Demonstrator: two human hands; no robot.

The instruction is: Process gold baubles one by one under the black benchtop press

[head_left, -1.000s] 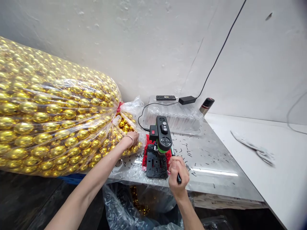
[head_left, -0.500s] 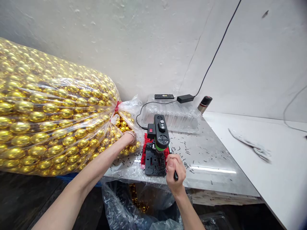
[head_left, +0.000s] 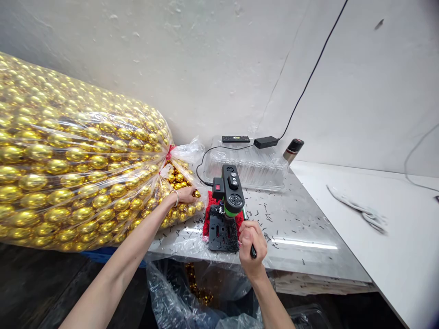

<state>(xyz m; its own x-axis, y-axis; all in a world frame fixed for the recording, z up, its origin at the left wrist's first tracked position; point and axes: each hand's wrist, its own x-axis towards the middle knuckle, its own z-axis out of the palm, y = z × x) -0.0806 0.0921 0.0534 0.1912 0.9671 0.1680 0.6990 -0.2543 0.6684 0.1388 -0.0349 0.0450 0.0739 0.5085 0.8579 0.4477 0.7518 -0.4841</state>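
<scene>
At the mouth of a big clear bag (head_left: pixel 85 160) full of shiny gold balls, my left hand (head_left: pixel 186 195) pinches one gold ball (head_left: pixel 196 193) at its fingertips. Loose gold balls lie around and under that hand. My right hand (head_left: pixel 253 242) is wrapped round the black-ended lever (head_left: pixel 253 252) of a small black press (head_left: pixel 232 189) with a green ring. The press has a slotted black base plate (head_left: pixel 219 235), strewn with black scraps, and stands on a red mat (head_left: pixel 206 224). Nothing is visible under its head.
Behind the press lie a clear plastic tray (head_left: pixel 247 171), a black remote-like object (head_left: pixel 235 139) and a power adapter (head_left: pixel 266 142) with a cable. A flask (head_left: pixel 293 151) leans at the wall. Black scraps litter the metal table (head_left: pixel 291 219). Below the front edge hangs a clear bag (head_left: pixel 171 292) with gold balls.
My left hand has drawn back from among the balls in the bag's mouth, up and slightly left, with a gold ball now showing at its fingertips. My right hand stays on the lever.
</scene>
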